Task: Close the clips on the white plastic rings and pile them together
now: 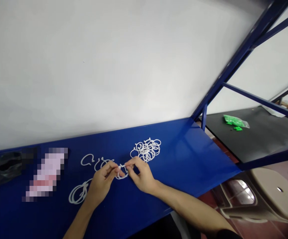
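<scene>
Between my two hands is a small white plastic ring (121, 177), held just above the blue table. My left hand (103, 181) pinches its left side, and my right hand (140, 174) pinches its upper right side. Fingertips partly cover the ring's ends, so I cannot tell whether they are joined. Behind my left hand lie several loose white rings (87, 160), at least one with a gap. A small stack of white rings (77, 194) rests left of my left wrist. Beyond my right hand is a pile of several white rings (147, 149).
The blue table (179, 152) runs along a white wall. A blurred-out pink and white item (46, 172) and a black plastic bag (7, 169) lie at left. At right stand a blue metal frame (223, 79), a black table (255, 132) with a green-filled bag (235, 121), and a beige stool (275, 189).
</scene>
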Demonstrator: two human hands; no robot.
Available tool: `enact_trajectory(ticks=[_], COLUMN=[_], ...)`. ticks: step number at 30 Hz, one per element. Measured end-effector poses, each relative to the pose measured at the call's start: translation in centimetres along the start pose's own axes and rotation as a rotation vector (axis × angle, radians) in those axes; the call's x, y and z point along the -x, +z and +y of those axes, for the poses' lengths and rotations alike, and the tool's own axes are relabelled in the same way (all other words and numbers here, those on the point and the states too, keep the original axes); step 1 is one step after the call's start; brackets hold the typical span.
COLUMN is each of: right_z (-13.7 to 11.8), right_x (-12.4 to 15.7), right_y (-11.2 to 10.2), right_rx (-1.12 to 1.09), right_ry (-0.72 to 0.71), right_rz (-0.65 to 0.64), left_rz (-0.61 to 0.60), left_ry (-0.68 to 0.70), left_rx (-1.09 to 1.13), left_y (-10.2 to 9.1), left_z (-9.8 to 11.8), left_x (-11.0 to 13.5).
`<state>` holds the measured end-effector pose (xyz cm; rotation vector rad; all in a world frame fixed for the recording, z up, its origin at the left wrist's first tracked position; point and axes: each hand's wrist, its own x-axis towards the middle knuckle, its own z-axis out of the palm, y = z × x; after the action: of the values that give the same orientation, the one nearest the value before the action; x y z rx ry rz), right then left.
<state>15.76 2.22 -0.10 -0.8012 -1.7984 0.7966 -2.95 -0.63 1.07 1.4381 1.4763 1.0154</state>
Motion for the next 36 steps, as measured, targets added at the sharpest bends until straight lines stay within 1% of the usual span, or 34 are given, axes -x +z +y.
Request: enact_trajectory(ticks=[2,5,11,15,18,20,23,24,26,28,31,36], right_z=[-0.1,0.0,0.1,0.3,0.6,0.9,1.9,2.4,3.4,4.3,5.4,5.9], right_x=[0.1,0.2,0.6,0.3,-0.5,-1.1,-1.2,-1.0,-0.4,0.3,0.8,0.9], right_y=[-0.1,-0.2,-0.6,-0.9,-2.0,-3.4,-6.7,-7.9,-10.1,-11.6,-12.2,-11.5], right_rx=[0.023,0.03,0.15,0.222,0.266,0.305,0.375,0.408,0.451,0.46,0.461,0.465], right_ry=[-0.062,-0.118,-0.172,-0.233,-0.258,-0.198,-0.035,0.012,0.122,0.201,0.255,0.253], right_rz=[-0.027,-0.049,-0.149,-0.227,-0.269,-0.209,-0.001,0.045,0.075,0.095,0.113,0.123], left_rz=[0.004,0.036,0.158,0.151,0.152,0.155,0.138,0.125,0.097,0.078,0.068,0.062], left_ry=[0.011,0.05,0.239,0.351,0.417,0.471,0.536,0.552,0.575,0.58,0.555,0.514], left_rx=[-0.048,-0.105,-0.28,-0.34,-0.381,-0.451,-0.645,-0.716,-0.824,-0.871,-0.871,-0.79], left_y=[0.0,0.0,0.6,0.8,0.8,0.9,1.3,1.5,1.8,2.0,2.1,2.0], left_z=[-0.2,-0.8,-1.3,-0.8,-0.8,-1.1,-2.2,-2.6,-3.2,-3.4,-3.0,-2.0], left_x=[0.0,0.0,0.4,0.5,0.2,-0.1,-0.4,-0.4,-0.4,-0.4,-0.4,-0.4])
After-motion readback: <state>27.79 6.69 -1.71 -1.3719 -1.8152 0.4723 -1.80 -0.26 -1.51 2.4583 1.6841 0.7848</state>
